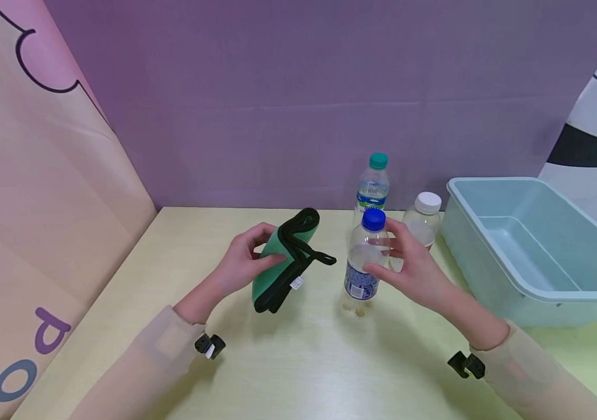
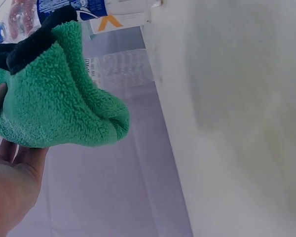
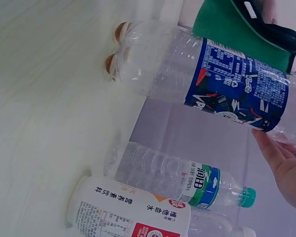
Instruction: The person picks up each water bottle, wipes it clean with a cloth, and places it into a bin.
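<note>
My left hand (image 1: 243, 256) grips a folded green towel (image 1: 264, 280) with black edging, a black hanging loop and a small white tag, thumb on its near face. In the left wrist view the fluffy towel (image 2: 64, 98) covers part of the fingers. My right hand (image 1: 416, 265) holds a clear plastic bottle (image 1: 361, 280) with a blue cap and blue label around its upper part, thumb on the near side. The right wrist view shows this bottle (image 3: 237, 89) with fingertips at the label's upper edge and the towel (image 3: 227, 24) close behind it.
Behind the held bottle stands a green-capped bottle (image 1: 372, 189). A white-capped bottle (image 1: 421, 219) is beside my right fingers. At the right, a light blue plastic tub (image 1: 498, 256) sits on the pale table (image 1: 304, 367). A purple cloth backdrop (image 1: 277, 105) rises behind the table.
</note>
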{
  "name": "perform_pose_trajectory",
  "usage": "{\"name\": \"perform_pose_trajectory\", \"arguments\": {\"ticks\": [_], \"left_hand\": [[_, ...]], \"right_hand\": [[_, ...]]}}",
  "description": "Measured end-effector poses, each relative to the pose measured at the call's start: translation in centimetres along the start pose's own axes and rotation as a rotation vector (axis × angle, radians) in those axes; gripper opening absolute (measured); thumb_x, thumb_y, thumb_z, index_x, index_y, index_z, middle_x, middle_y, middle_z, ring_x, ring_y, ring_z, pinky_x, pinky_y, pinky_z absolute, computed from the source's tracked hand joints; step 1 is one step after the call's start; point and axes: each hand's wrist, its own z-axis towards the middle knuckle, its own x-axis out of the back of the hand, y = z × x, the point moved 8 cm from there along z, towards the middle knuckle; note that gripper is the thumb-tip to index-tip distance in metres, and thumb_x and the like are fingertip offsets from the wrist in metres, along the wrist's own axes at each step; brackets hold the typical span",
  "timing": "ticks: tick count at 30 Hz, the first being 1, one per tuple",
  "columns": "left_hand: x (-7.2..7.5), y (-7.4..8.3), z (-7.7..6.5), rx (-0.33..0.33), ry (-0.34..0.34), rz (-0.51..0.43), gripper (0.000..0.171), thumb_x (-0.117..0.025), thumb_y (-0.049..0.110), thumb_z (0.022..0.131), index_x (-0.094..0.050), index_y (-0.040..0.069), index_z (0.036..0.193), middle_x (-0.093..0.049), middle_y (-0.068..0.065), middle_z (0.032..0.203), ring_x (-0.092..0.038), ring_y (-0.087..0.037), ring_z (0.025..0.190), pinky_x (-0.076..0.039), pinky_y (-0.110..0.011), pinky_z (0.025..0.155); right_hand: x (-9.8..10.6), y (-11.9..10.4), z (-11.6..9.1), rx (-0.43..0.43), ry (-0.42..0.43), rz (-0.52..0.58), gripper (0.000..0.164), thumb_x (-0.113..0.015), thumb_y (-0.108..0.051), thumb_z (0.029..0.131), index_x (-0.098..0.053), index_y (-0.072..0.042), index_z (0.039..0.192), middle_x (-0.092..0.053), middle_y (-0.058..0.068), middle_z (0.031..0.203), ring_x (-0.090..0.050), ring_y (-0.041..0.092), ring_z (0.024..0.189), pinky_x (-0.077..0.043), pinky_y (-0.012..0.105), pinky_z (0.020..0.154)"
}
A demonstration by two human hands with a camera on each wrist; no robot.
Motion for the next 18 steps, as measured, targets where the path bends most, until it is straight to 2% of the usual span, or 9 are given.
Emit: {"name": "perform_pose_trajectory", "arguments": {"ticks": [4, 12, 18], "left_hand": [[-0.7, 0.8, 0.9, -0.028, -0.012, -0.022, 0.034, -0.068, -0.005, 0.086, -0.058, 0.0, 0.117, -0.066, -0.011, 0.108, -0.061, -0.017, 0.098, -0.055, -0.032, 0.077], [-3.0, 2.7, 2.8, -0.108, -0.024, -0.049, 0.044, -0.067, -0.007, 0.087, -0.054, -0.001, 0.128, -0.064, -0.016, 0.114, -0.061, -0.025, 0.102, -0.055, -0.038, 0.081], [-5.0, 2.9, 3.5, -0.139, -0.056, -0.014, 0.046, -0.067, -0.004, 0.088, -0.052, 0.003, 0.131, -0.065, -0.014, 0.11, -0.062, -0.025, 0.098, -0.055, -0.037, 0.08]], "right_hand": [[0.0, 0.3, 0.0, 0.021, -0.006, -0.001, 0.075, -0.076, -0.008, 0.084, -0.032, -0.004, 0.144, -0.045, 0.017, 0.14, -0.057, 0.034, 0.117, -0.047, 0.05, 0.093], [0.4, 0.2, 0.1, 0.03, -0.008, -0.041, 0.069, -0.077, -0.01, 0.083, -0.037, -0.005, 0.139, -0.05, 0.018, 0.131, -0.06, 0.036, 0.111, -0.05, 0.051, 0.088], [0.6, 0.0, 0.1, 0.036, 0.012, -0.053, 0.068, -0.079, -0.011, 0.081, -0.041, -0.005, 0.138, -0.054, 0.018, 0.126, -0.062, 0.036, 0.107, -0.052, 0.049, 0.085]]}}
